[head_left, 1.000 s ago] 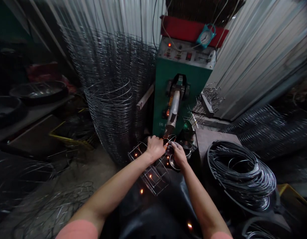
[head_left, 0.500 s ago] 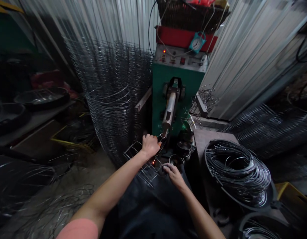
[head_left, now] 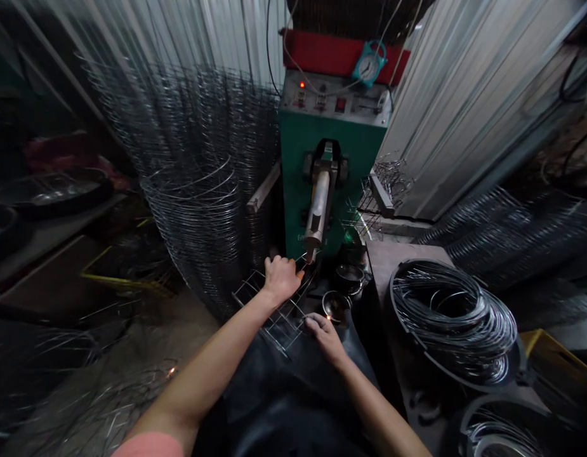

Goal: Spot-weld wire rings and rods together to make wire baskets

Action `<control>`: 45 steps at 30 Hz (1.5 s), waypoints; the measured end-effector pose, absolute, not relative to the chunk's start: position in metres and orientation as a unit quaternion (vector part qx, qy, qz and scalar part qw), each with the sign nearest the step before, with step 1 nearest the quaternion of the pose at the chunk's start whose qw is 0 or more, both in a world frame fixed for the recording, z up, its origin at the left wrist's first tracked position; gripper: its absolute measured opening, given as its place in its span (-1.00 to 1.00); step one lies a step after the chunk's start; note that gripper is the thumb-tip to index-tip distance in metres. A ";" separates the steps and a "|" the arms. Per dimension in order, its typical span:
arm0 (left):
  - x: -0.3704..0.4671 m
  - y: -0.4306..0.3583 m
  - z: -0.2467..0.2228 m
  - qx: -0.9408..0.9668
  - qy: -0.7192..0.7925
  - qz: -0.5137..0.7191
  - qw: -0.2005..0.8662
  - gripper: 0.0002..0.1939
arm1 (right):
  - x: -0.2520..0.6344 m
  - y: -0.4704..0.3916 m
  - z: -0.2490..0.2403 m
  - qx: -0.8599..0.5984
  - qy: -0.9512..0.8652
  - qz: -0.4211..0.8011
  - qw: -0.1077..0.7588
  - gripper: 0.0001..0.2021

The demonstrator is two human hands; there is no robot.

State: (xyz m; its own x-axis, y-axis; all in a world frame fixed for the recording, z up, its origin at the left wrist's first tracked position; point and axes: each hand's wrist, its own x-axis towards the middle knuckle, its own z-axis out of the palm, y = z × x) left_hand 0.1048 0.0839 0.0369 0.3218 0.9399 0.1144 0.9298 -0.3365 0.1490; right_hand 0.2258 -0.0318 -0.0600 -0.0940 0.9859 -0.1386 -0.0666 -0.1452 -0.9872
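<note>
Machine (head_left: 355, 143) at ctr., before wall (head_left: 436, 127); clock (head_left: 369, 65) near its top. Stacked wire rings (head_left: 193, 216), L of machine; desk (head_left: 402, 249), R, w/ tub (head_left: 393, 298) on top, coils (head_left: 483, 330) in tub. Wire rack (head_left: 283, 330) in front of machine; bowls (head_left: 336, 307) btwn. rack and desk. Crate (head_left: 124, 282), far L.

Pairs outnumber singles

Singles: one green machine (head_left: 296, 152), one red light (head_left: 302, 84), one teal clock (head_left: 369, 66), one held wire frame (head_left: 282, 331), one left hand (head_left: 281, 279), one right hand (head_left: 324, 333). Twos: yellow crates (head_left: 124, 281), coil-filled tubs (head_left: 422, 346), small bowls (head_left: 332, 292), dark round pans (head_left: 67, 206), bright sparks (head_left: 172, 372). The stacked wire pieces (head_left: 193, 209) are too dense to count.
</note>
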 end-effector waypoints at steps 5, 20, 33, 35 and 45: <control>0.060 0.046 0.024 0.822 0.530 0.185 0.094 -0.32 | 0.215 -0.051 -0.055 -0.524 -0.464 0.522 0.487 -0.65; -0.020 -0.087 -0.040 0.320 0.453 0.438 0.708 -0.31 | 0.184 -0.108 -0.046 -0.486 -0.582 0.434 0.488 -0.70; -0.006 -0.082 -0.089 0.209 0.395 0.425 0.787 -0.60 | 0.180 -0.108 -0.046 -0.479 -0.748 0.272 0.369 -0.70; -0.003 -0.082 -0.090 0.210 0.400 0.421 0.787 -0.59 | 0.181 -0.108 -0.038 -0.485 -0.753 0.261 0.359 -0.69; -0.034 -0.105 -0.078 0.193 0.352 0.461 0.792 -0.61 | 0.172 -0.111 -0.030 -0.373 -0.837 0.257 0.306 -0.76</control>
